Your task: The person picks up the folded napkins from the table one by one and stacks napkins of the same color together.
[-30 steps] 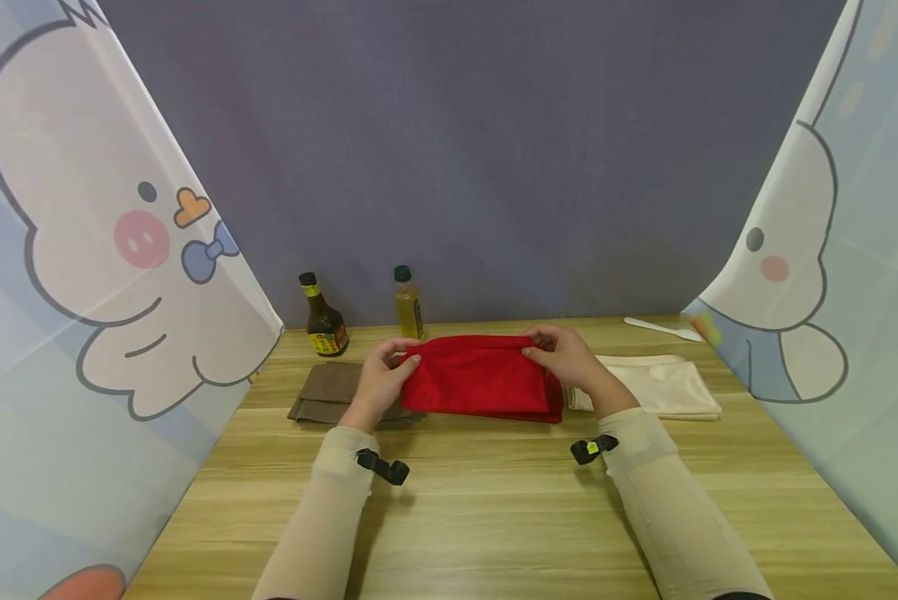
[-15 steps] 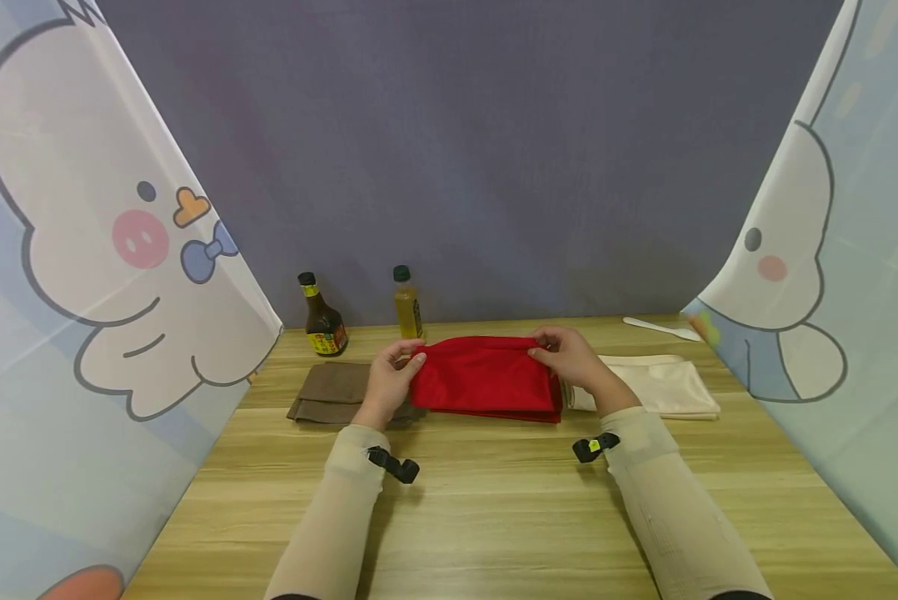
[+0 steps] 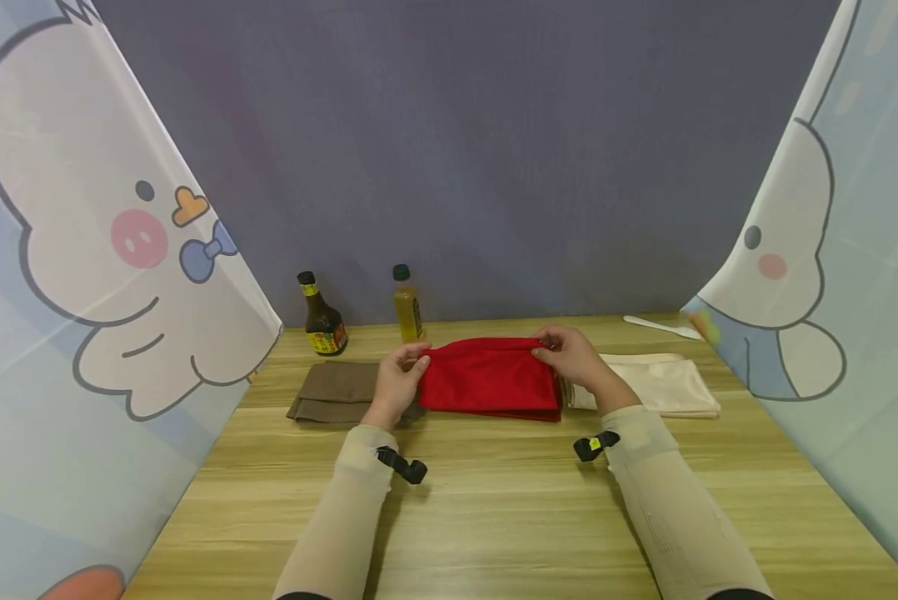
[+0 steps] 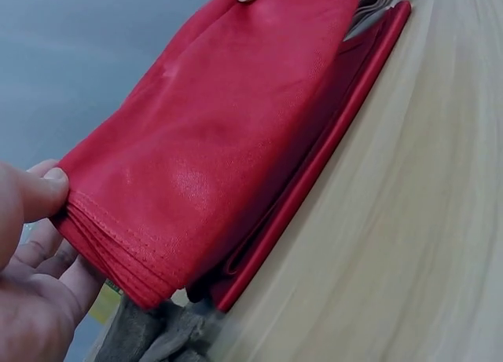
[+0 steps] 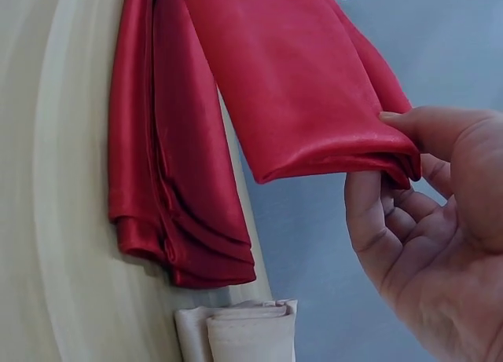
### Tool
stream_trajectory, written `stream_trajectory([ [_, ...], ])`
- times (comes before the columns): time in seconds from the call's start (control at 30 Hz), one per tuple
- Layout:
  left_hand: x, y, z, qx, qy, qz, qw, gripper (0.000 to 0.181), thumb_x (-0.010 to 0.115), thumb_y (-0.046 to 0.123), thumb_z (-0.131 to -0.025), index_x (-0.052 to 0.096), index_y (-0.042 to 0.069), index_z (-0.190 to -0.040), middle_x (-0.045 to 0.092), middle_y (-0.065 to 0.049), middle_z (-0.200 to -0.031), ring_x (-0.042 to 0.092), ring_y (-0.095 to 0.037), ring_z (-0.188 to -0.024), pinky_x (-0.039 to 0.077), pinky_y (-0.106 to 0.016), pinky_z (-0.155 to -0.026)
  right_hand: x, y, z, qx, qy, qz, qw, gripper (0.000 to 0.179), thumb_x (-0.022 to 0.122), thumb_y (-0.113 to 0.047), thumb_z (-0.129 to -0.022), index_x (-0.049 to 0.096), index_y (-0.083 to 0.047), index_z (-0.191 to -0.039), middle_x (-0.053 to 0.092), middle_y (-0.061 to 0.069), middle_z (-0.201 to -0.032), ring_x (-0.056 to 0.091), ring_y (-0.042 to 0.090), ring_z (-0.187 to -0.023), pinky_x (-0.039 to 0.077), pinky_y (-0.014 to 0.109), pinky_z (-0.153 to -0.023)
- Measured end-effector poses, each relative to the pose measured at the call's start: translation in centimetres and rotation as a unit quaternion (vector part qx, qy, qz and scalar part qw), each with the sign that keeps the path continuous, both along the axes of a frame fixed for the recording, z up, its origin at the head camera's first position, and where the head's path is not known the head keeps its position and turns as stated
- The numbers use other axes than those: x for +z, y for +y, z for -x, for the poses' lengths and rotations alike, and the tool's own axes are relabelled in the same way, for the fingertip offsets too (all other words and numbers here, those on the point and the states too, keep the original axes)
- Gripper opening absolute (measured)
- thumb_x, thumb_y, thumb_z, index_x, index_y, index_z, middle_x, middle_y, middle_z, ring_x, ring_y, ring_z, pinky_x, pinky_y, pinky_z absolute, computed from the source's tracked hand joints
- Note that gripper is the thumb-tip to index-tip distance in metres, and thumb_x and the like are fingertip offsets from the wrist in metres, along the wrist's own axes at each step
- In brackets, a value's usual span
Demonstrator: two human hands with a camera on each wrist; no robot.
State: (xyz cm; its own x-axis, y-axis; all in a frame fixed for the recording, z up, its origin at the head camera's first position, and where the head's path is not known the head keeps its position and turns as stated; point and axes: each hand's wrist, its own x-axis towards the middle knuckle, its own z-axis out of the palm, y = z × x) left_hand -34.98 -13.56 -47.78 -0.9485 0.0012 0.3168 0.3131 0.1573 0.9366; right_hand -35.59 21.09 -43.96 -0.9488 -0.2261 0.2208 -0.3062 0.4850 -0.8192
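Note:
A folded red satin cloth is stretched between my two hands in the head view. My left hand pinches its left end, thumb on top and fingers beneath, and the stacked layers show at that edge in the left wrist view. At the opposite end, my right hand pinches the corner between thumb and fingers. Below the raised cloth, another folded red layer lies on the table, with a gap between the two in the right wrist view.
A folded grey-brown cloth lies to the left, partly behind my left hand. To the right is a folded cream cloth. A dark sauce bottle, an oil bottle and a white plastic spoon are along the back of the wooden table.
My left hand has shifted right and slightly down, taking the cloth's left end along. My right hand has edged a little to the right, still pinching its corner.

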Motion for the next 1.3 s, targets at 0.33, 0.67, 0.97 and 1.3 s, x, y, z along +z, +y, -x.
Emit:
stream_trajectory([
  [0.33,0.0,0.9,0.0,0.009,0.006,0.031,0.9995,0.024,0.072,0.006,-0.100,0.076,0.007,-0.123,0.073,-0.009,-0.121,0.063,-0.027,-0.115,0.052,-0.039,-0.096,-0.9,0.4,0.4,-0.011,-0.023,-0.012,0.9996,0.021,0.071,-0.008,-0.099,0.072,-0.003,-0.119,0.069,0.012,-0.104,0.060,0.020,-0.081,0.052,0.033,-0.067],
  [0.67,-0.9,1.1,0.2,0.023,0.003,0.020,0.9995,0.023,0.072,0.003,-0.098,0.076,0.003,-0.121,0.074,-0.011,-0.120,0.067,-0.030,-0.107,0.053,-0.034,-0.089,-1.4,0.5,0.6,-0.015,-0.023,-0.045,0.9986,0.020,0.070,-0.007,-0.099,0.071,-0.002,-0.118,0.069,0.011,-0.103,0.060,0.023,-0.089,0.051,0.036,-0.073],
  [0.97,-0.9,1.7,0.2,-0.013,-0.020,0.031,0.9992,0.029,0.072,-0.003,-0.097,0.074,0.004,-0.124,0.071,-0.011,-0.129,0.071,-0.032,-0.108,0.058,-0.027,-0.081,-2.2,0.6,1.1,-0.019,-0.028,-0.090,0.9954,0.020,0.068,-0.009,-0.099,0.071,-0.003,-0.118,0.069,0.011,-0.105,0.062,0.026,-0.094,0.052,0.042,-0.082],
  [1.3,-0.4,2.0,-0.3,-0.025,-0.036,0.030,0.9986,0.034,0.072,-0.006,-0.095,0.071,0.002,-0.129,0.067,-0.015,-0.134,0.068,-0.035,-0.117,0.059,-0.029,-0.082,-2.4,0.0,1.0,-0.047,-0.018,-0.104,0.9933,0.019,0.070,-0.008,-0.097,0.072,-0.003,-0.116,0.069,0.015,-0.116,0.063,0.033,-0.107,0.051,0.052,-0.094],
])
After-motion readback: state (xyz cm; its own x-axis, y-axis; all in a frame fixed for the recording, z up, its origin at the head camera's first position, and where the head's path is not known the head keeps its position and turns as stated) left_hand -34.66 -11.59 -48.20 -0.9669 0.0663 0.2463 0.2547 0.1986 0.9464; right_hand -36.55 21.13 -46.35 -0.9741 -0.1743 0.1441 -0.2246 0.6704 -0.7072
